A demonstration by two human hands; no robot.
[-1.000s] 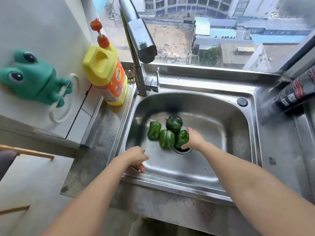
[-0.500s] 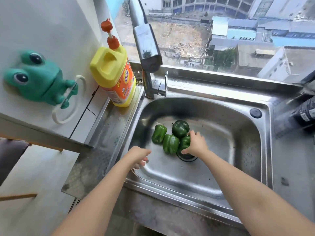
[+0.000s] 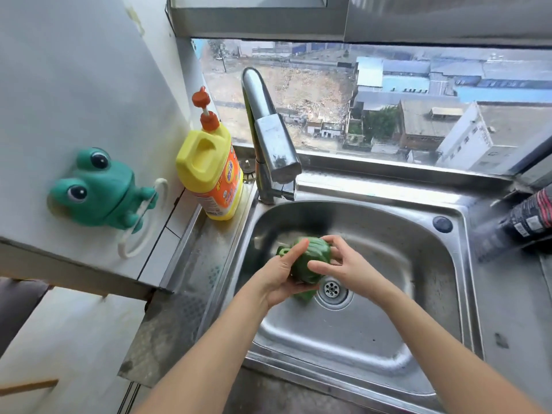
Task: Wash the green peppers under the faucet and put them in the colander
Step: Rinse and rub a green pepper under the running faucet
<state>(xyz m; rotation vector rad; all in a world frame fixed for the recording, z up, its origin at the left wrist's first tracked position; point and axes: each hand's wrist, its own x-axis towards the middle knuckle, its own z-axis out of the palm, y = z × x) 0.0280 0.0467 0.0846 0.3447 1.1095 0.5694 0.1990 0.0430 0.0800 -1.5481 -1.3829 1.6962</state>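
A green pepper (image 3: 312, 258) is lifted above the steel sink (image 3: 388, 234), held between both hands. My left hand (image 3: 280, 273) cups it from the left and below, thumb up along its side. My right hand (image 3: 343, 264) grips it from the right, fingers curled over its top and front. Bits of other green peppers (image 3: 304, 295) show under and behind my hands, one tip at the left (image 3: 280, 251); most of them are hidden. The faucet (image 3: 268, 135) stands behind, its spout over the sink; no water is visible. No colander is in view.
A yellow detergent bottle (image 3: 209, 171) with an orange pump stands left of the faucet. A green frog holder (image 3: 98, 189) hangs on the left wall. The drain (image 3: 331, 289) lies just right of the peppers. A dark bottle (image 3: 528, 219) lies at the far right.
My right hand has lifted a pepper off the sink floor and my left hand has come up from the sink's front edge to hold it too. The camera tilted up.
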